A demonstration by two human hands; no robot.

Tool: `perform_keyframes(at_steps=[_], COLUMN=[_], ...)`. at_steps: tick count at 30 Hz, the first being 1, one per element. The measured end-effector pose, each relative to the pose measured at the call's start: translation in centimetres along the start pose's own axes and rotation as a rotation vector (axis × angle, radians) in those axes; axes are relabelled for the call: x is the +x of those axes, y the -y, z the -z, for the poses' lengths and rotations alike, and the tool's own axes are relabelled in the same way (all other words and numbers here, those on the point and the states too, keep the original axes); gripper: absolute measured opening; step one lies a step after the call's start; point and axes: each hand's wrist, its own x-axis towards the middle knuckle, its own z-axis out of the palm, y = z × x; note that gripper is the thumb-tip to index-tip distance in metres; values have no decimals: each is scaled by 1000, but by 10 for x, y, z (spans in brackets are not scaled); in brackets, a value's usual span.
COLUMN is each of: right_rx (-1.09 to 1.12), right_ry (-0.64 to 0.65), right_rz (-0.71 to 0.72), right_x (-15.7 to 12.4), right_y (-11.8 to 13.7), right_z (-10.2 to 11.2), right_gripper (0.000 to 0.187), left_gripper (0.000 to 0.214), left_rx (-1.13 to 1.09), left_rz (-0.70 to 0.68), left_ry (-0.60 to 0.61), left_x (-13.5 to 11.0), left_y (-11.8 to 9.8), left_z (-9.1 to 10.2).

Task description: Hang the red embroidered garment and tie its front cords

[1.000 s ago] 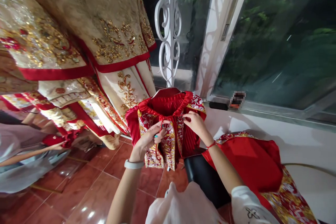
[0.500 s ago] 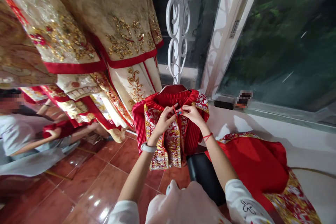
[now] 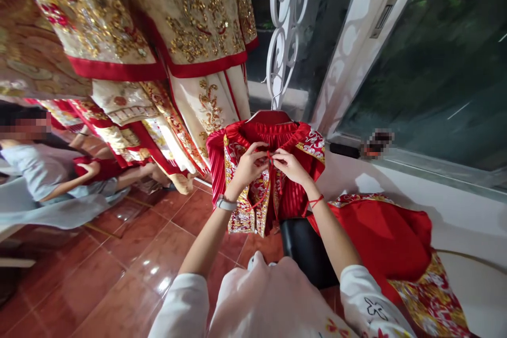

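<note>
A red garment with gold and silver brocade bands (image 3: pixel 263 195) hangs in front of me on a hanger (image 3: pixel 269 115). Both hands meet at its front, just below the neckline. My left hand (image 3: pixel 250 168), with a pale watch band at the wrist, pinches a thin red cord (image 3: pixel 269 155). Opposite it, my right hand (image 3: pixel 291 166) has its fingertips closed on the same cord. One loose end of cord droops below my left hand over the brocade. How the cord is looped between the fingertips is too small to make out.
Long embroidered cream-and-red garments (image 3: pixel 208 37) hang at the left. A white scrolled metal stand (image 3: pixel 282 37) rises behind the hanger. On the right, another red garment (image 3: pixel 384 243) lies over a white ledge near a black seat (image 3: pixel 307 253). A seated person (image 3: pixel 43 169) holds red cloth at far left.
My fingertips have come closer together at the cord, and a drooping end now shows below my left hand. The view has shifted slightly, and the garment's lower front panels have swung together.
</note>
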Motion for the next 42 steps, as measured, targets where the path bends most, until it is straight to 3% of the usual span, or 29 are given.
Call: perform_keyframes(at_steps=[8, 12, 17, 20, 24, 26, 28, 31, 34, 36, 38, 42], right_rx=[-237, -271, -427, -322, 279, 455, 370, 34, -260, -316, -294, -403], right_ry=[-111, -227, -383, -387, -377, -334, -282, -260, -217, -186, -267, -598], right_rz=[5, 15, 21, 28, -80, -167, -193, -128, -47, -13, 25, 84], right_x=[-14, -22, -26, -25, -22, -20, -19, -19, -23, -27, -29, -20], right_y=[14, 9, -10, -12, -4, -1, 0, 3, 8, 7, -1, -36], right_z=[-15, -26, -6, 7, -10, -17, -12, 14, 36, 43, 52, 79], right_gripper=[27, 31, 31, 26, 35, 43, 43, 30, 24, 24, 23, 46], left_gripper=[13, 15, 20, 13, 17, 26, 30, 24, 13, 11, 24, 67], left_rx=[361, 438, 425, 273, -335, -641, -722, -418, -80, 29, 112, 426], left_rz=[-27, -54, -18, 46, 243, 351, 393, 327, 230, 156, 65, 60], left_ry=[170, 175, 150, 90, -123, -123, -20, 142, 187, 190, 101, -285], left_x=[6, 3, -12, -20, -21, -19, -17, -15, -16, -17, -16, -1], left_y=[-10, -11, -1, 8, 13, 15, 18, 22, 18, 17, 21, 46], left_z=[2, -1, 16, 22, 6, 1, 6, 28, 48, 55, 63, 83])
